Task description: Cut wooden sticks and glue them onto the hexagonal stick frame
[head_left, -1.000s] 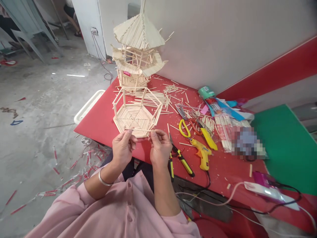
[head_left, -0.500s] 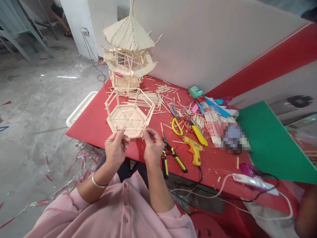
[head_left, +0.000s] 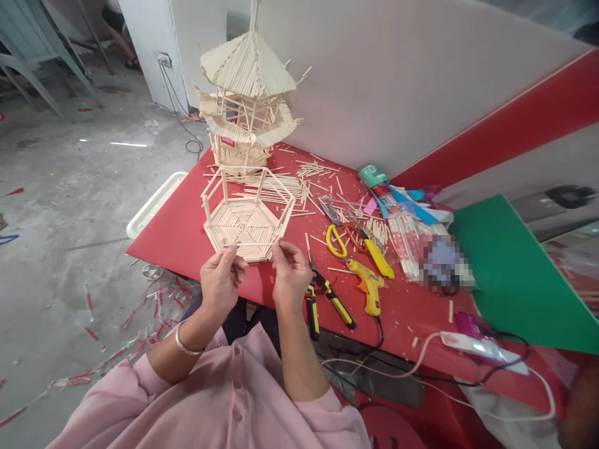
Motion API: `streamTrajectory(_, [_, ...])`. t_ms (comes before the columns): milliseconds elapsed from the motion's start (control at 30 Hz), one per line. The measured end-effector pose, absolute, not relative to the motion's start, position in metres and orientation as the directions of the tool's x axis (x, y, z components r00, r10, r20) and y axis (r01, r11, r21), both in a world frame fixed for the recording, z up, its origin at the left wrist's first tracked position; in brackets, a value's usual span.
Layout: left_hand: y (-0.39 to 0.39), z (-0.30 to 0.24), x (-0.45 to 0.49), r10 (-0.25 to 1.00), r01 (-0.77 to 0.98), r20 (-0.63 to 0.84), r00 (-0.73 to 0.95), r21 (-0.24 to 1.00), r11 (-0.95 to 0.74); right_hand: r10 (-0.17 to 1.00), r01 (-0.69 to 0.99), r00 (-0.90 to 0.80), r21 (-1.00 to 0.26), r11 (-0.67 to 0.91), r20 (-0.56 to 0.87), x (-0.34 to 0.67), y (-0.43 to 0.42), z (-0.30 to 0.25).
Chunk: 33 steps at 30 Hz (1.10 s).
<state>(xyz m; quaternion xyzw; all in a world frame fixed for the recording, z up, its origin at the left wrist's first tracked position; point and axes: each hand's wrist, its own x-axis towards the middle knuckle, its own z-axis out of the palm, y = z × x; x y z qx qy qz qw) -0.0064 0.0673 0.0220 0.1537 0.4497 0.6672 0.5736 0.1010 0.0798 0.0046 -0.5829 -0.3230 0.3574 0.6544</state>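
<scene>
Both hands pinching one thin stick at near rim of stick platform

Left hand [head_left: 219,280]: thumb pressed to curled fingers, no real gap, pinching the left part of a thin wooden stick [head_left: 253,244]. Right hand [head_left: 291,274]: same narrow pinch, thumb and index on the stick's other end; remaining fingers loosely bent. Stick runs about level between the two hands, in front of the near side of a many-sided stick platform [head_left: 255,215]. Can't tell if stick touches platform; they overlap in this view. Exact finger contact partly hidden.

Platform sits on red table [head_left: 163,240], toward its left corner, near edge just in front. Upright posts stand round its rim, rails joining tops of some. Behind it, by the far edge: taller stick pagoda model [head_left: 250,68], tiered roofs. Loose sticks [head_left: 281,185] scattered beside and behind the platform.

Right of right hand: black-and-yellow-handled pliers [head_left: 337,302], handles spread, ends at the near edge. Next, yellow hot glue gun [head_left: 367,284], cord over near edge. Beyond it, scissors with yellow loop handle [head_left: 336,240]. Bagged sticks [head_left: 403,243] farther right; green board [head_left: 524,274] at right end, white power strip [head_left: 482,350] near the near edge.
</scene>
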Motion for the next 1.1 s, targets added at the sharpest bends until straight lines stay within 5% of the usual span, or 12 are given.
streamTrajectory(1100, [0.0669, 0.018, -0.0085, 0.908, -0.636, -0.31, -0.282, 0.769, 0.065, 0.863, 0.008, 0.503, -0.999, 0.046, 0.044, 0.1031, 0.0784, 0.005])
